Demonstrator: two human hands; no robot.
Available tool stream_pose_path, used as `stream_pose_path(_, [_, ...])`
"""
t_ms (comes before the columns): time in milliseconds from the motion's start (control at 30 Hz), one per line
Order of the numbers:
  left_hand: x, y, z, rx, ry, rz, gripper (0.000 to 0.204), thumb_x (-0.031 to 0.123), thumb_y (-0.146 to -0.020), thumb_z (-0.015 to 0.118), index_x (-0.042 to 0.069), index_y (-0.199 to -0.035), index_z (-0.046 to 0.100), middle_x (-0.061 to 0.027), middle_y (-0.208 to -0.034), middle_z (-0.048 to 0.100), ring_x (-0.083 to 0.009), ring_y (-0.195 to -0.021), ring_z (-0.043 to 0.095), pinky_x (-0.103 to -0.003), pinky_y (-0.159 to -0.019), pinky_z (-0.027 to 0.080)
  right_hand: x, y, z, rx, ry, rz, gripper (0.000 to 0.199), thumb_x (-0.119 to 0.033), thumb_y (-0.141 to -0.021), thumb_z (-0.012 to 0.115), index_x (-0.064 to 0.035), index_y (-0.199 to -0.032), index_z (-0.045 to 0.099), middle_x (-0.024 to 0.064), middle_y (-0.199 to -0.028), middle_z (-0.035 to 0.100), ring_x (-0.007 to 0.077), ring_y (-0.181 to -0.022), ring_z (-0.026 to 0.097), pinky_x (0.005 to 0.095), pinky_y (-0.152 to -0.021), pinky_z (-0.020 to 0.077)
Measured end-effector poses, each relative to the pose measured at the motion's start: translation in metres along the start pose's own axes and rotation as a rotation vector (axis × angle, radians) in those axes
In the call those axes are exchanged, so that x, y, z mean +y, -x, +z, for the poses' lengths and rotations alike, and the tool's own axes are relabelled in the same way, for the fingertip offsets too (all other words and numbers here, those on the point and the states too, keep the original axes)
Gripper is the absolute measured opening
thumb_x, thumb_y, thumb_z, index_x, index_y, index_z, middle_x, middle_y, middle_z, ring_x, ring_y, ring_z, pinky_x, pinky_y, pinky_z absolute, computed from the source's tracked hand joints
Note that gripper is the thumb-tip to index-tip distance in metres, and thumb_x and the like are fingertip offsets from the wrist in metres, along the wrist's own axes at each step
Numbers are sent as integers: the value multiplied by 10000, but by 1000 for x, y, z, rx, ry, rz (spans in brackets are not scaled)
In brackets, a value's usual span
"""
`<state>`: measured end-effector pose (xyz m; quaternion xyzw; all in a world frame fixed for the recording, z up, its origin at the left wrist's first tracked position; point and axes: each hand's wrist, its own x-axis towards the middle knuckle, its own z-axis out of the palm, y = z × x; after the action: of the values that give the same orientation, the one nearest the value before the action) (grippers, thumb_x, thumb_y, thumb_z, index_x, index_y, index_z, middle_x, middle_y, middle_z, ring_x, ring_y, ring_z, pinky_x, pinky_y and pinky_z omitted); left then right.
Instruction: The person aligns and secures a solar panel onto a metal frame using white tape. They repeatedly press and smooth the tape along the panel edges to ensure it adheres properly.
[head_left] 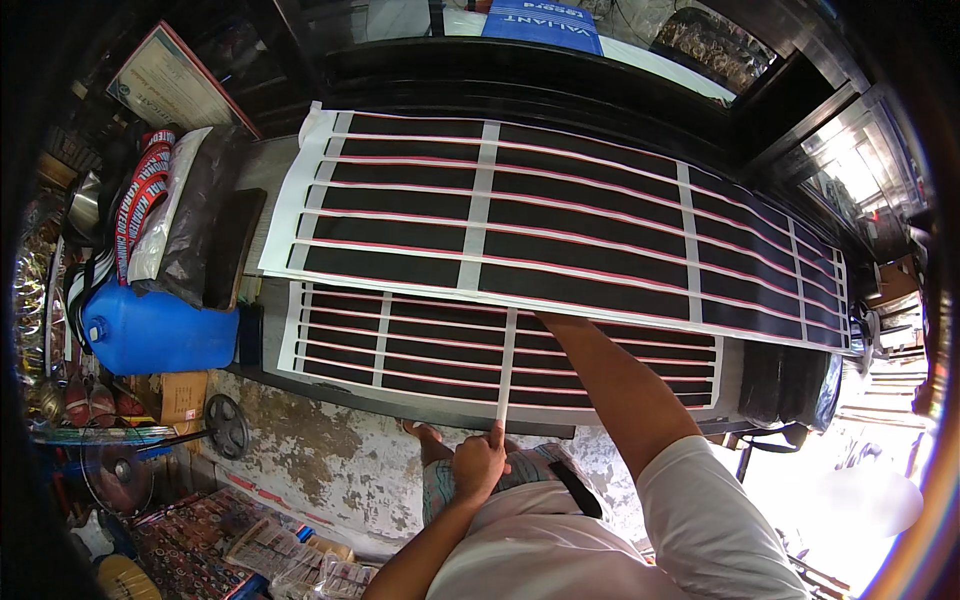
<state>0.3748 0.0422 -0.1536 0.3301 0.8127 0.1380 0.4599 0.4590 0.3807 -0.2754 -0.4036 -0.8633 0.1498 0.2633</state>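
Note:
A pale narrow strip (506, 372) crosses the lower printed sheet (440, 350), and its near end passes the sheet's front edge. My left hand (480, 465) is closed on that end, thumb side up. The lower sheet is white with black panels and thin red lines. Above and partly over it lies a longer sheet (580, 215) of the same pattern, with pale bands across it. My right forearm (625, 390) reaches over the lower sheet and goes under the upper sheet's near edge. That edge hides my right hand and its fingers.
A blue jerrycan (160, 330) stands at the left, below folded plastic-wrapped goods (190, 225) and red lettered ribbons (148, 195). Black wrapped bundles (790, 385) lie at the table's right end. Dark-framed glass cases (400, 70) run along the back. A black handwheel (227, 426) sits low left.

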Motion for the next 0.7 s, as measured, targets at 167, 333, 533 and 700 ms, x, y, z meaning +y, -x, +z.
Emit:
stream_pose_path(167, [-31,-13,24,93,-442,312,434,440,-1162,439,139,-1336,699,8,-578,715,-260,-570,733,-434,-607,590,-2,-1,1,-20,25,11,526,-411,-1060,662,-104,-1486,634,191,-1513,630,331,-1379,626,497,-1210,489])
stream_pose_path(333, [-38,-21,31,58,-444,264,448,450,-1167,411,162,-1349,702,-21,-585,721,-292,-624,755,-453,-636,603,-4,0,2,-48,56,24,523,-411,-1060,659,-103,-1482,638,194,-1509,634,331,-1376,630,498,-1210,489])
stream_pose_path(533, [-36,-34,37,3,-194,70,754,588,-1154,355,41,-859,781,-116,-558,700,-407,-660,753,-505,-714,630,-8,5,-6,-142,162,63,519,-412,-1062,656,-102,-1478,642,199,-1504,638,330,-1372,634,499,-1210,488])
stream_pose_path(700, [-33,-31,29,75,-200,95,768,598,-1147,364,24,-842,773,-125,-553,694,-411,-680,758,-516,-733,633,-148,37,-101,-743,226,-12,315,-370,-953,758,-101,-1116,764,118,-1055,793,317,-1062,747,499,-900,545])
